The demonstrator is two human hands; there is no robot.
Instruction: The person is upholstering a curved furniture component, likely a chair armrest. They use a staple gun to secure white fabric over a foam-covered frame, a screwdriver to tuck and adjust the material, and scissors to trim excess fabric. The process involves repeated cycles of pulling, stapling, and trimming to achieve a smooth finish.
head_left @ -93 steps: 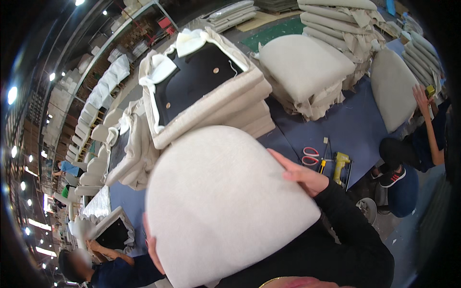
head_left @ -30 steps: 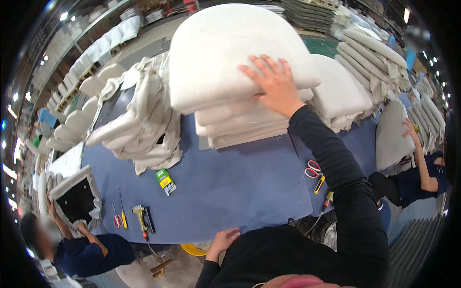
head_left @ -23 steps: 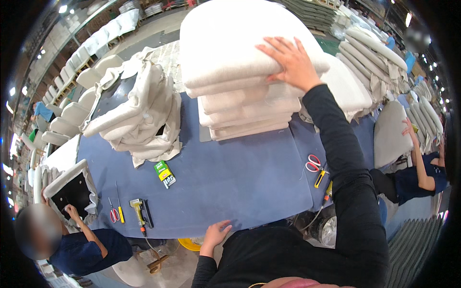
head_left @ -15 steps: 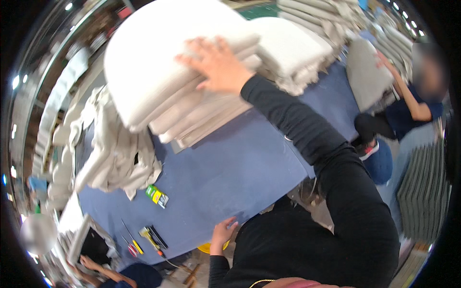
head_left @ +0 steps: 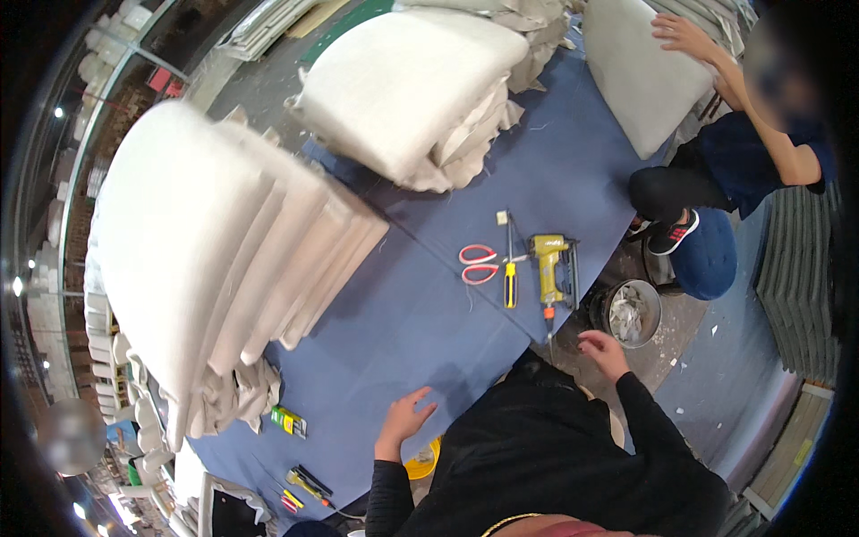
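Both hands are free, so the step looks to be a gap between one grip and another. The right hand (head_left: 608, 355) hangs just off the right side of the blue table (head_left: 376, 349), clasping nothing, its fingers half curled; a bucket of scraps (head_left: 631, 313) stands beyond that same side. The left hand (head_left: 404, 421) is at the table's near edge, fingers loosely parted and bare; whether it touches the surface, I cannot tell. Nearest the right hand, close to the table's right side, lies a yellow staple gun (head_left: 549, 268). Its long axis runs roughly away from the person, orange coupling (head_left: 548, 313) toward the near edge and yellow head away; its nose is hard to make out. Picking it up would call for bringing the right hand inward over the table and wrapping the handle, clear of the red-handled scissors (head_left: 479, 264). Toward the table's left end rises a stack of pale seat cushions (head_left: 170, 242), the top one's straight edge facing the table's middle, its rounded end outward.
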